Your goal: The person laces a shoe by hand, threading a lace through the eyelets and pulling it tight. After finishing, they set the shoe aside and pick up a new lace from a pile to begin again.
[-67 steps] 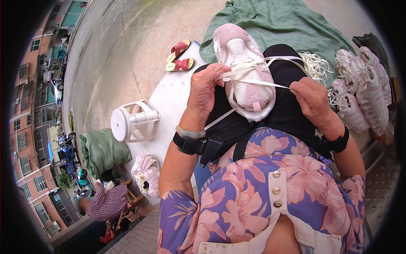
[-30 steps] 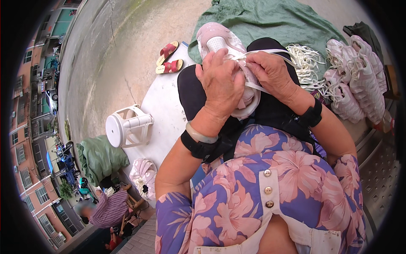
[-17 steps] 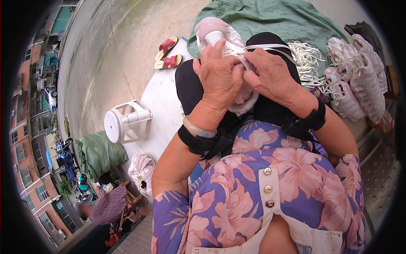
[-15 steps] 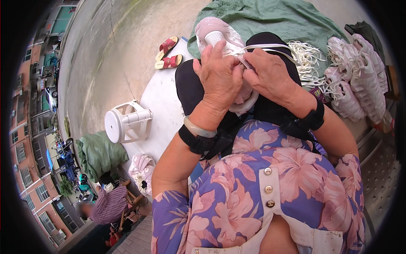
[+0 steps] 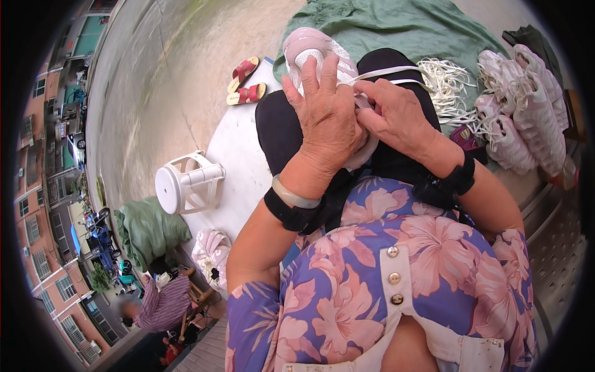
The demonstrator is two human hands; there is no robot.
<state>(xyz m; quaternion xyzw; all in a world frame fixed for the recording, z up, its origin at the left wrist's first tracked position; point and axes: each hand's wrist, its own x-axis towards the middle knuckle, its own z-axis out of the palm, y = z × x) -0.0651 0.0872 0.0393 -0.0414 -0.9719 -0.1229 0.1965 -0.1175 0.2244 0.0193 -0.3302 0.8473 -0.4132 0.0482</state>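
Note:
A pink and white sneaker lies across my lap between black-clad knees, its toe pointing away from me. My left hand lies over its upper, three fingers stretched out, while the index finger and thumb curl in at the lacing, partly hidden. On the right side of the opening, my right hand has thumb and index finger pinched together at the eyelets. A white shoelace runs from the sneaker over my right knee; the end at my fingertips is too small to make out.
Beyond my right knee, a pile of white laces lies on green cloth. Several pink sneakers are stacked at the right. To the left are red sandals, a white stool and another person in a striped top.
My left hand has turned and slid over the lacing, covering more of the sneaker. My right fingers have drawn closer to the eyelets, and the pale strip between my hands is now hidden.

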